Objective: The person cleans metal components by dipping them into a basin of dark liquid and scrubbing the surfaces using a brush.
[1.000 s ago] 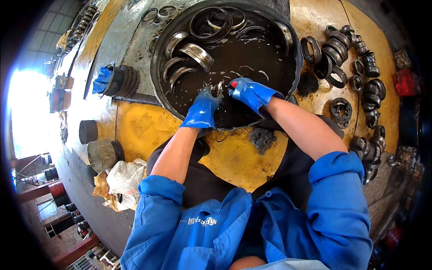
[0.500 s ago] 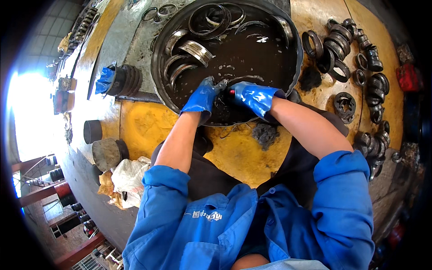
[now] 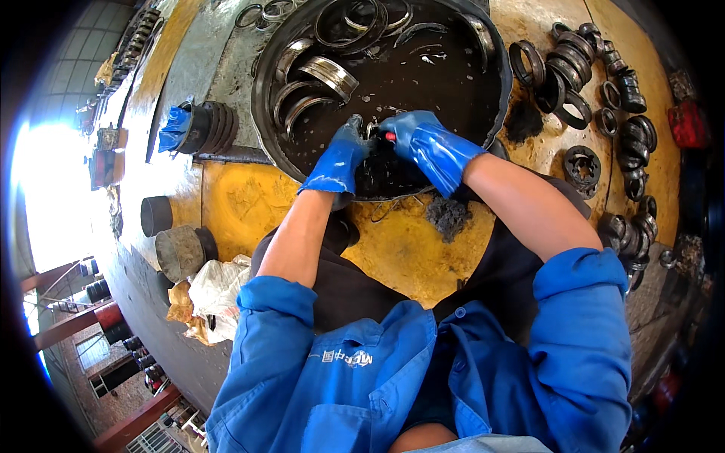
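Over the round black basin (image 3: 504, 90), a small silvery metal piece (image 3: 371, 130) sits between your blue-gloved hands. Your left hand (image 3: 346, 151) curls onto it; your right hand (image 3: 424, 142) closes around a small red object (image 3: 390, 137).

Strong daylight is entering through an opening (image 3: 57, 181) far to the left of the left hand (image 3: 347, 151), burning out to featureless white with a bluish fringe. Wet highlights are glinting on the blue glove (image 3: 451, 160) of the right hand (image 3: 419, 136), while small reflections are breaking up the dark liquid (image 3: 400, 90) beyond both hands. Deep shadow is obscuring detail between them. The yellow floor (image 3: 408, 257) below the hands is appearing well lit and fairly sharp. Far out to either side, fisheye curvature is bending straight edges, and black vignetting is swallowing the corners.
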Demonstrator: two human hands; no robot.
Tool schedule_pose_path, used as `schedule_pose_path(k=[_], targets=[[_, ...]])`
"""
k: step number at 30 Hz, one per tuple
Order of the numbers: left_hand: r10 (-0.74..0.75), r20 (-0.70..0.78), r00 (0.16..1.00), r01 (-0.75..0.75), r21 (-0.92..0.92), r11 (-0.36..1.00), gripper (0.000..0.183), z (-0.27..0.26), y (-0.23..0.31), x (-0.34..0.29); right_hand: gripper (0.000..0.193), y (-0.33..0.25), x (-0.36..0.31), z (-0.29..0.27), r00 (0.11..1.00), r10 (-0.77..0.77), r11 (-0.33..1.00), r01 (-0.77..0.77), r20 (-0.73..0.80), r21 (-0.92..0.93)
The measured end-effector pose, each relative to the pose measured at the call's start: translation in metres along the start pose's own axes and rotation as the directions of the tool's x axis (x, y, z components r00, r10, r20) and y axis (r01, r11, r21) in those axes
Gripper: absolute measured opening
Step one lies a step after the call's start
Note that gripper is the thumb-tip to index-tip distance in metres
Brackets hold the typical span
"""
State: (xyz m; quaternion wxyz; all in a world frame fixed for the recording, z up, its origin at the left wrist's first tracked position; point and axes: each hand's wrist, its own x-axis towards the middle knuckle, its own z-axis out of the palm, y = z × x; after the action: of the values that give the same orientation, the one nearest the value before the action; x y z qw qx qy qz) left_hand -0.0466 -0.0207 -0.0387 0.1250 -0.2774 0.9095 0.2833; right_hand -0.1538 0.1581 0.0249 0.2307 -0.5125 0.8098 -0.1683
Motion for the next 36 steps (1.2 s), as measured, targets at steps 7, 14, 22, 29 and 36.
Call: schedule_pose_path(k=[7,14,22,29,36], targets=[[-0.134,-0.044,0.99,0.127,-0.136,0.982,0.09,-0.007,0.014,-0.028,0.045,0.02,0.013,0.007,0.955,0.266,0.9,-0.294,0.131,0.322],[-0.012,-0.042,0.999,0.001,-0.258,0.966,0.07,-0.031,0.032,-0.034,0.043,0.018,0.001,-0.015,0.923,0.166,0.836,-0.318,0.347,0.447],[0.077,-0.02,0.997,-0.079,-0.157,0.984,0.048,-0.029,0.044,-0.036,0.032,0.031,0.002,0.043,0.989,-0.06,0.91,-0.002,0.136,0.414],[0.091,0.016,0.996,-0.087,-0.158,0.984,0.031,-0.029,-0.013,-0.029,0.024,-0.032,0.003,-0.008,0.946,-0.122,0.968,0.179,0.299,-0.173],[-0.207,0.231,0.951,0.305,-0.58,0.755,0.024,-0.045,0.023,-0.049,0.035,0.006,0.004,0.006,0.977,0.121,0.989,-0.134,0.174,0.062]])
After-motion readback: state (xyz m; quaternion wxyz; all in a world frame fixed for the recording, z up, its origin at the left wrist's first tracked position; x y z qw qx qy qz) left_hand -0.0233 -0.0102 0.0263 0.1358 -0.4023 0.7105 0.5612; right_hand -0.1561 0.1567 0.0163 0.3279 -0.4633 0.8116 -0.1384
